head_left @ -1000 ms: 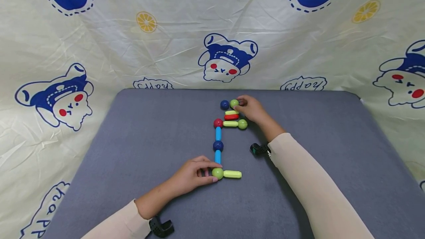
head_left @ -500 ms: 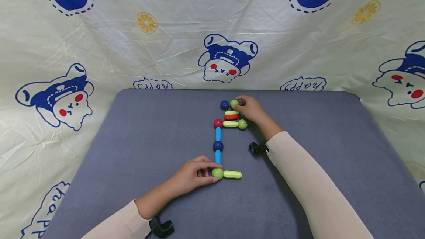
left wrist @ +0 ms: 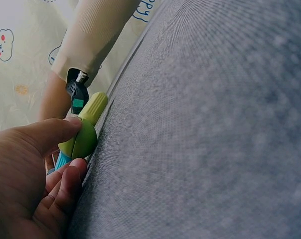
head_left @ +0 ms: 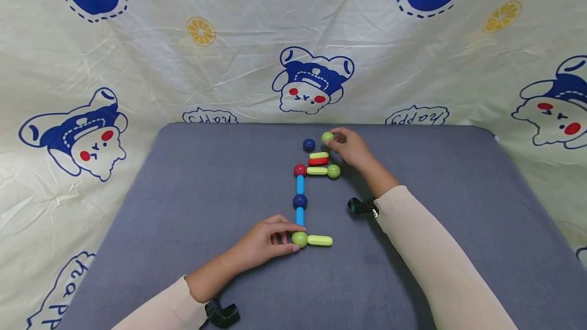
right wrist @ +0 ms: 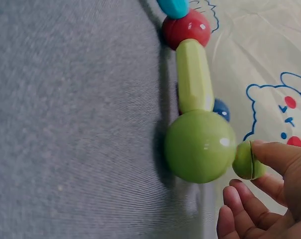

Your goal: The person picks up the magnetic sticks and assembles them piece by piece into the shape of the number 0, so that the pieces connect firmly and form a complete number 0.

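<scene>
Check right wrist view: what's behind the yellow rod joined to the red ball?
Part of a blue ball; its rest is covered. The head view's red rod and loose yellow rod are mostly hidden here.

Red ball (head_left: pixel 300 169): glossy, joining a blue rod and a lime rod at a corner
Blue rods (head_left: pixel 300 185): two in line from the red ball toward the person, navy ball (head_left: pixel 300 201) between
Near green ball (head_left: pixel 299 239): ends that line from the red ball, pinched by the left hand (head_left: pixel 269 238), lime stub rod (head_left: pixel 320 240) pointing right
Lime rod (head_left: pixel 317 171): flat, right of the red ball, capped by a seamed green ball (head_left: pixel 334 171)
Loose rods: red (head_left: pixel 318 162) and yellow-green (head_left: pixel 318 155), side by side, beyond and right of the red ball
Loose blue ball (head_left: pixel 309 145): beyond the red ball
Held green ball (head_left: pixel 327 138): seamed, beyond and right of the red ball, pinched by the right hand (head_left: pixel 352 148)
</scene>
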Available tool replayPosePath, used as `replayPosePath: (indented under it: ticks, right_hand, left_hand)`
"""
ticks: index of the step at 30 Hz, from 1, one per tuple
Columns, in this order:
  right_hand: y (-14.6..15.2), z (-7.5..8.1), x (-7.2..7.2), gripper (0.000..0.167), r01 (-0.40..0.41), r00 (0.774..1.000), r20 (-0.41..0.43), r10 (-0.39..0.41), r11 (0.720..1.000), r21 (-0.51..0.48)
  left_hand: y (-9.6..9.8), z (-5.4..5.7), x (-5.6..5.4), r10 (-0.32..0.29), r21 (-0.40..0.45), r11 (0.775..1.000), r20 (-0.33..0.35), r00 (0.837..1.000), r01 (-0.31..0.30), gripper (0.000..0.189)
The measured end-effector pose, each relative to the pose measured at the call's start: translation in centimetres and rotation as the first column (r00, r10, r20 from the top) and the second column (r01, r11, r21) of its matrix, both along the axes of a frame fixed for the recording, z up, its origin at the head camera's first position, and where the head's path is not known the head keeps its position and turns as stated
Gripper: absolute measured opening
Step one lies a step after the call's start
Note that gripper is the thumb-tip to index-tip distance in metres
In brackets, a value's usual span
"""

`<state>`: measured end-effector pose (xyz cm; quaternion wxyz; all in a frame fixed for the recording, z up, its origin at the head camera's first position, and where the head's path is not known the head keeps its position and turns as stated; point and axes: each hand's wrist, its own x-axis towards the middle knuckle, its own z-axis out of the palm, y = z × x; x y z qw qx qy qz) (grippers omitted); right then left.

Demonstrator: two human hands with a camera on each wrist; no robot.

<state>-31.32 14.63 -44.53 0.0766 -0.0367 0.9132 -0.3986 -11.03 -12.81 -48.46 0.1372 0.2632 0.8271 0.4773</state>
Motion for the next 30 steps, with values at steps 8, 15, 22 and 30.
replayPosePath:
  ticks: [8,15,22,30]
  right_hand:
    - [0.1,0.9,1.0,0.048,-0.01,0.999,-0.053,0.009,1.0,-0.018]
    - [0.5,2.0,2.5,0.048,-0.031,0.997,-0.079,0.028,0.999,-0.042]
    - [1.3,3.2,4.6,0.046,-0.034,0.995,-0.092,0.028,0.997,-0.07]
    - [1.9,3.2,7.2,0.047,-0.079,0.991,-0.11,0.078,0.997,-0.011]
  left_hand:
    - [0.0,0.0,0.0,-0.001,-0.003,1.0,-0.001,1.0,0.001,0.036]
    - [0.1,0.0,0.1,0.0,0.0,1.0,-0.016,1.0,0.0,0.035]
    - [0.2,-0.1,0.1,0.0,-0.001,1.0,-0.021,1.0,-0.001,0.033]
    - [0.1,0.0,0.1,-0.004,0.005,1.0,-0.015,1.0,0.004,0.033]
